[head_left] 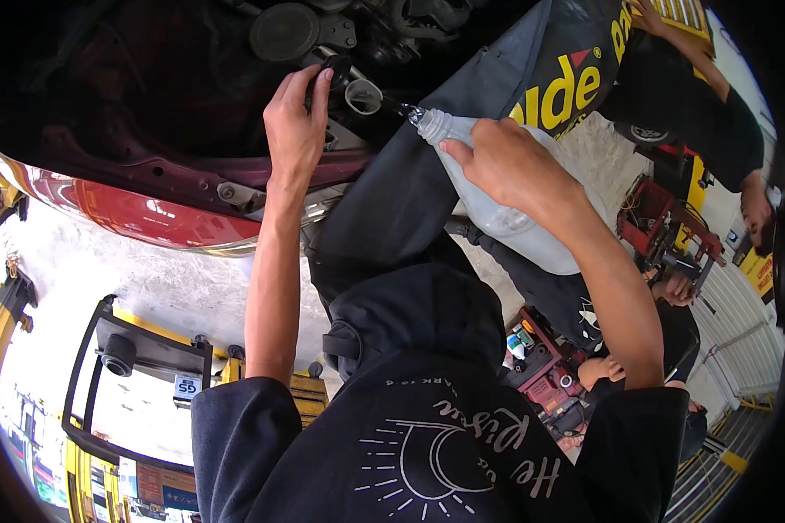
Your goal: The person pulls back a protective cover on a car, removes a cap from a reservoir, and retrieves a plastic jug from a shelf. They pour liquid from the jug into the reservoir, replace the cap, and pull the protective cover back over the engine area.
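My left hand [296,118] is closed on a dark cap [334,70] beside an open round filler neck [363,97] in the engine bay. To the right, my right hand [519,166] grips a large translucent white jug [501,218] near its neck. The jug is tilted, its open mouth facing the filler neck. Clear liquid shows at the mouth. A black fender cover [384,205] with yellow lettering hangs over the car's edge below the jug.
The red car body [148,205] lies at the left. A wheeled black-framed cart [139,349] stands at the lower left. Other people [672,78] are at the right, near red equipment [658,218] and a red tool tray [545,375].
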### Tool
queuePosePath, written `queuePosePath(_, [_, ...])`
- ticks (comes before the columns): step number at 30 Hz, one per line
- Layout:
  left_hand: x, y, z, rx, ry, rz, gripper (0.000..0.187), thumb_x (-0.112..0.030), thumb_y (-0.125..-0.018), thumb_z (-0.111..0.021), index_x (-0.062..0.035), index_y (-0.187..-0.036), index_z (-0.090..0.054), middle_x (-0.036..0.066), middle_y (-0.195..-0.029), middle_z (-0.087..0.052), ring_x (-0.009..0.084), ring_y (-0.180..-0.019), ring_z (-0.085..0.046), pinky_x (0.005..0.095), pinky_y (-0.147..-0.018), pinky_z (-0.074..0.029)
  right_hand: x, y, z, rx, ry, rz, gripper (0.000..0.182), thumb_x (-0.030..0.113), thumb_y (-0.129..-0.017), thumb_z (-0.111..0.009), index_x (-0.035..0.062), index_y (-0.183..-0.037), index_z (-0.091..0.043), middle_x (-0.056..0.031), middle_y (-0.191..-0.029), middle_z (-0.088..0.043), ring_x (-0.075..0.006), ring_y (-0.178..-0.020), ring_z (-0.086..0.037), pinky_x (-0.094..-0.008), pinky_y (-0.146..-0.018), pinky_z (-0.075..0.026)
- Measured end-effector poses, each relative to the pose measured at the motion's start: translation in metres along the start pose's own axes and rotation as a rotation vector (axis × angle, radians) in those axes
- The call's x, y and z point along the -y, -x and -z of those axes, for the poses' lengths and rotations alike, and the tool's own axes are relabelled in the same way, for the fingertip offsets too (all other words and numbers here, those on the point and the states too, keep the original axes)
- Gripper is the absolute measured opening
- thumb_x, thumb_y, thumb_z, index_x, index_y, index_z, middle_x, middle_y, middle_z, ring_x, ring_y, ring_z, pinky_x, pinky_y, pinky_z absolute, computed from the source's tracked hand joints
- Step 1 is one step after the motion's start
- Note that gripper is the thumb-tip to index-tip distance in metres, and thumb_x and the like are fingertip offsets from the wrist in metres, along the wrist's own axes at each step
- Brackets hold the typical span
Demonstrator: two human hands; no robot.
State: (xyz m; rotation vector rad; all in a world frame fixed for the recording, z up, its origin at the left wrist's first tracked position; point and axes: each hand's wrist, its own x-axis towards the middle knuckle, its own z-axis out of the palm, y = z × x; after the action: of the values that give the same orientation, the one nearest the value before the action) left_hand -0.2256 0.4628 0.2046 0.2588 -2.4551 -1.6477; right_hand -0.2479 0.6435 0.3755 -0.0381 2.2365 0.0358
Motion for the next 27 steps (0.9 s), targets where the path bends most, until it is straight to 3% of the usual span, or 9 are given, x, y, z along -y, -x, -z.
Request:
queuePosePath(22, [-0.0006, 0.0005, 0.0003, -0.002, -0.005, 0.009, 0.02, -0.016, -0.089, -0.064, 0.0021, -0.098, -0.064, 0.017, -0.085, -0.065, 0.0303, -0.071, -0.062, 0.0338, -0.064, -0.049, 0.0025, 0.0002, 0.0004, -0.006, 0.003, -0.002, 0.043, 0.033, -0.093, -0.054, -0.0087, -0.089, -0.064, -0.0311, -0.089, -0.064, -0.045, -0.09, -0.063, -0.0474, -0.081, -0.052])
queuePosePath(27, [-0.0005, -0.0002, 0.0008, 0.001, -0.01, 0.002, 0.02, -0.016, -0.089, -0.064, 0.0022, -0.097, -0.064, 0.017, -0.085, -0.065, 0.0304, -0.072, -0.063, 0.0338, -0.065, -0.049, 0.0009, -0.0001, -0.0035, -0.138, -0.022, 0.075, 0.048, 0.037, -0.092, -0.055, -0.009, -0.08, -0.062, -0.0323, -0.085, -0.063, -0.0452, -0.087, -0.063, -0.0471, -0.073, -0.053])
